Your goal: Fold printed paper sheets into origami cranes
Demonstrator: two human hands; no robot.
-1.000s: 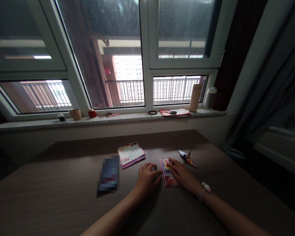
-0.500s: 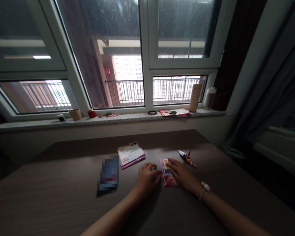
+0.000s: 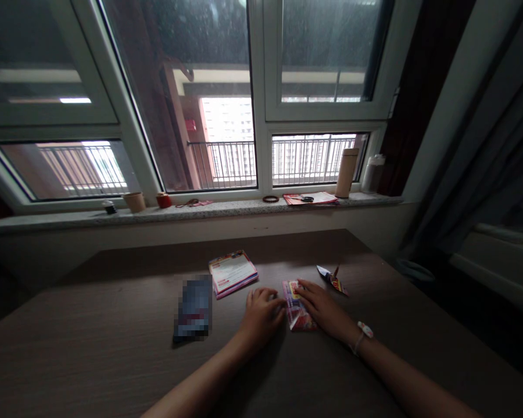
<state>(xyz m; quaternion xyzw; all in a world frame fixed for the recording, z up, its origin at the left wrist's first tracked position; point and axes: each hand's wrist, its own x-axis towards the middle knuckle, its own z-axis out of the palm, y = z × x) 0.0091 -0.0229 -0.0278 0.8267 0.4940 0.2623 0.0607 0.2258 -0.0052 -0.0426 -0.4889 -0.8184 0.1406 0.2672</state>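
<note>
Barely anything's moved since the earlier frame: both hands are posed the same, but a pale glint now shows low on the glossy printed sheet [image 3: 294, 313].

Right hand [image 3: 317, 303] lies palm down over the sheet's right side, fingers stretched out and close together on top of it, not curled round it. Left hand [image 3: 264, 313] has its fingers loosely bent and a bit spread, not closed on anything; its thumb is right at the sheet's left edge, can't tell if it's touching.

Sheet's flat on the brown table [image 3: 113, 348], between the hands. Long axis runs away from the person, far end leaning slightly left. Mostly pink and purple, with red lettering on a yellow patch near the far end; fingers cover part of it, so I can't read the word.

Just beyond the right hand is a folded paper piece [image 3: 333, 281], propped up, also yellow and red; lettering's too small for me. Ahead of the left hand is a paper stack [image 3: 233, 274], red-bordered top page, print unreadable. Left of that, a dark phone-like slab [image 3: 194, 307], pixelated.

Farther out on the windowsill [image 3: 235, 209]: scissors [image 3: 306, 199] on papers, plus a tan thermos [image 3: 346, 174].
</note>
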